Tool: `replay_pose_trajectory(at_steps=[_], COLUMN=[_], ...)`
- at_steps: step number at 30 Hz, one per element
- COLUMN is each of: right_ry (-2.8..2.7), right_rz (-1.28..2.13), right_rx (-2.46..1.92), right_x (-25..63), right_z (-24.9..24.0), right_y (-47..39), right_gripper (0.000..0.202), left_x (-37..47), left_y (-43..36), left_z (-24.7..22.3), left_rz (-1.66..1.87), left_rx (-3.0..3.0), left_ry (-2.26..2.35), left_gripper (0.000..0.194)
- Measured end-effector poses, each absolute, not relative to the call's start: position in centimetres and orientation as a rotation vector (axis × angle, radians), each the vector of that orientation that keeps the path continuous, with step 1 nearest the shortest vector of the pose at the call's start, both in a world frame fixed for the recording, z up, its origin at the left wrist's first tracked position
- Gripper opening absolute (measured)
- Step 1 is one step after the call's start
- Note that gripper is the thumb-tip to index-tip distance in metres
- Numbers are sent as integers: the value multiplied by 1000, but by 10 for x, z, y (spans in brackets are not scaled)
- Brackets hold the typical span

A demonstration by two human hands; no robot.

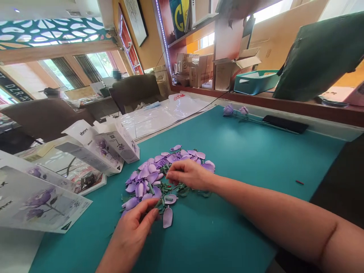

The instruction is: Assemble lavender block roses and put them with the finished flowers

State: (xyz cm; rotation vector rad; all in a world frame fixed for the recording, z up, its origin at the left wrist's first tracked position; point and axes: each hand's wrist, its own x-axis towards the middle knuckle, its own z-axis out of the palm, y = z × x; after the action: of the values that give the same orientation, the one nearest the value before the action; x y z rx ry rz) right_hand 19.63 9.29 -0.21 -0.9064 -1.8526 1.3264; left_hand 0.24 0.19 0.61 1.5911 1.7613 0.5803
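Observation:
A heap of purple plastic flower petals [146,172] lies on the green mat [241,159], mixed with small green stem pieces [165,187]. At the heap's near edge, my left hand [133,227] is closed in a pinch, with a small green piece [159,204] at its fingertips. My right hand [189,174] reaches over the right side of the heap, its thumb and fingers pinched together. Whatever they hold, if anything, is hidden. One loose petal [167,217] lies just right of my left fingertips. Green leaves [183,190] show below my right hand.
Open white boxes with flower pictures [106,148] stand at the left. Two assembled purple roses [228,110] and a black case [285,124] lie at the back. A small dark red stick [299,182] is at the right. Behind is a shelf with a teal basket [256,82].

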Motion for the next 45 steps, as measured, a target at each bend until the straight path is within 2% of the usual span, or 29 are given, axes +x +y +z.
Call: replay_pose_trajectory(at_steps=[6, 9, 13, 22, 25, 28, 35, 40, 42, 45], right_ry=[-1688, -1811, -2025, -2558, -2641, -2669, -2449, -2583, -2636, -2656], right_rz=[1025, 820, 638, 249, 99, 75, 284, 132, 64, 29], right_rx=[-1083, -1169, -1208, -821, -788, -769, -971, -855, -832, -858], right_x=[220, 225, 225, 182, 171, 169, 179, 177, 175, 171], right_z=[1, -3, -7, -33, -44, -50, -41, -39, -41, -45], right_y=[125, 130, 129, 99, 96, 100, 106, 99, 97, 97], right_gripper=[13, 10, 18, 31, 26, 14, 13, 39, 34, 15], left_x=[-5, -3, 2, -10, -7, -4, 0, 3, 3, 4], left_y=[3, 2, 0, 3, 3, 2, -1, -1, 0, 1], left_z=[0, 0, 3, 3, 6, 7, 10, 13, 12, 11], left_rz=[552, 556, 647, 663, 653, 668, 693, 681, 687, 697], left_rx=[1616, 1629, 1622, 1634, 1631, 1654, 1641, 1638, 1646, 1649], left_ry=[1812, 1829, 1856, 1912, 1918, 1899, 1893, 1890, 1897, 1898], left_gripper=[53, 53, 50, 45, 44, 42, 41, 41, 40, 39])
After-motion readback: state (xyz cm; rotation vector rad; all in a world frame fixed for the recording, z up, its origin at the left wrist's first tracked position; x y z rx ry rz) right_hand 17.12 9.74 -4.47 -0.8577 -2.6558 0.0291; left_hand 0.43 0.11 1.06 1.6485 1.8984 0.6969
